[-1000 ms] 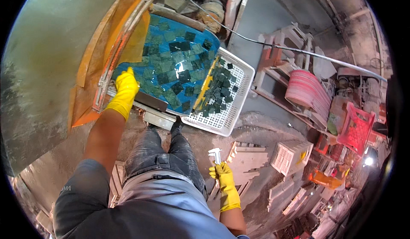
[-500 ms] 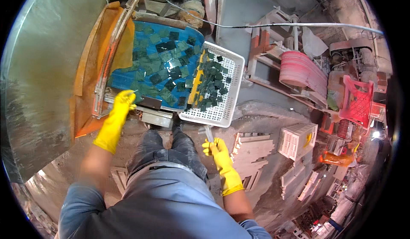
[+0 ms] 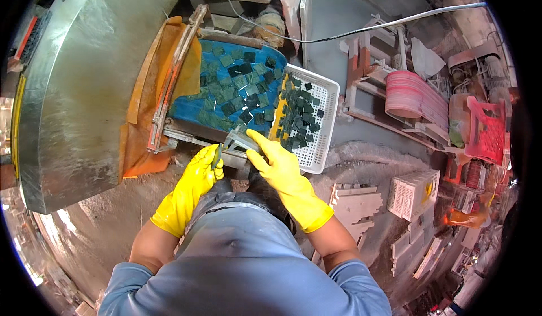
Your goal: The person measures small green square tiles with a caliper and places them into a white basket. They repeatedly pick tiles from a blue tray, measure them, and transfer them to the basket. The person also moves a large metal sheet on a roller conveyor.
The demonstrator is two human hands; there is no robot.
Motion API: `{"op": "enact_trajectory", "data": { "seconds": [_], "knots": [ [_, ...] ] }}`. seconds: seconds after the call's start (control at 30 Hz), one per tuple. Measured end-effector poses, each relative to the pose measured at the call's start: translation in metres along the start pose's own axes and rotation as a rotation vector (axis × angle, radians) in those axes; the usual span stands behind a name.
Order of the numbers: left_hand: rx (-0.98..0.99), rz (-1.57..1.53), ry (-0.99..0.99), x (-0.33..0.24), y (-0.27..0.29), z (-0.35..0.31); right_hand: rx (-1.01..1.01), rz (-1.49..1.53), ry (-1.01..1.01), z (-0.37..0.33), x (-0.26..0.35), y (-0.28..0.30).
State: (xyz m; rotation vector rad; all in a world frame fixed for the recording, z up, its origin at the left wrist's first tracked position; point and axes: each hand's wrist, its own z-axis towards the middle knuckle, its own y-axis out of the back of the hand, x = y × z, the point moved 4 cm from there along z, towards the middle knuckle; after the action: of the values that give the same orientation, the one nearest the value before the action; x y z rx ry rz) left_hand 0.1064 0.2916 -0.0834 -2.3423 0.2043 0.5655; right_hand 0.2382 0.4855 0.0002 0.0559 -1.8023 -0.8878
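My left hand, in a yellow rubber glove, pinches a small dark green stone tile in front of my waist. Close to its right, my right hand, gloved the same way, grips a grey metal caliper between thumb and fingers. The caliper's end is near the tile; whether they touch I cannot tell. Beyond both hands, several dark green square tiles lie scattered on a wet blue belt. A white perforated crate at the belt's right end holds a pile of such tiles.
An orange flap and a rusty metal bar border the belt on the left, beside a large grey metal housing. A cable crosses overhead. Rightward are a white crate, pale slabs and a red crate.
My hands have come together in front of my waist, the left moving right and the right moving left with the caliper. The view has shifted, placing the belt and crate farther right.
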Motion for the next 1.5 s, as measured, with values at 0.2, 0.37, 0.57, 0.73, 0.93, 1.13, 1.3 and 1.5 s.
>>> {"op": "enact_trajectory", "data": {
  "seconds": [0.2,0.37,0.57,0.73,0.93,1.13,1.3,1.5],
  "knots": [
    [0.046,-0.026,-0.01,0.002,-0.003,-0.008,-0.009,-0.056,0.152,0.009,0.006,0.002],
    [0.064,-0.123,0.004,0.011,0.004,-0.008,0.073,-0.091,0.188,0.01,0.0,-0.001],
    [-0.013,-0.158,0.002,0.013,-0.002,-0.01,0.194,-0.083,0.214,0.01,-0.009,-0.008],
    [0.097,-0.17,0.015,0.018,-0.003,-0.009,0.265,-0.088,0.187,0.008,-0.017,-0.013],
    [0.019,-0.154,0.013,0.023,-0.01,-0.009,0.269,-0.144,0.189,0.007,-0.021,-0.009],
    [0.147,0.07,0.042,0.016,-0.024,-0.014,0.244,-0.239,0.23,0.009,-0.028,-0.01],
    [0.175,0.322,-0.005,0.006,-0.052,-0.025,0.233,-0.222,0.22,0.007,-0.035,-0.009],
    [0.128,0.343,-0.004,0.01,-0.051,-0.023,0.255,-0.2,0.207,0.006,-0.039,-0.009]
  ]
}}
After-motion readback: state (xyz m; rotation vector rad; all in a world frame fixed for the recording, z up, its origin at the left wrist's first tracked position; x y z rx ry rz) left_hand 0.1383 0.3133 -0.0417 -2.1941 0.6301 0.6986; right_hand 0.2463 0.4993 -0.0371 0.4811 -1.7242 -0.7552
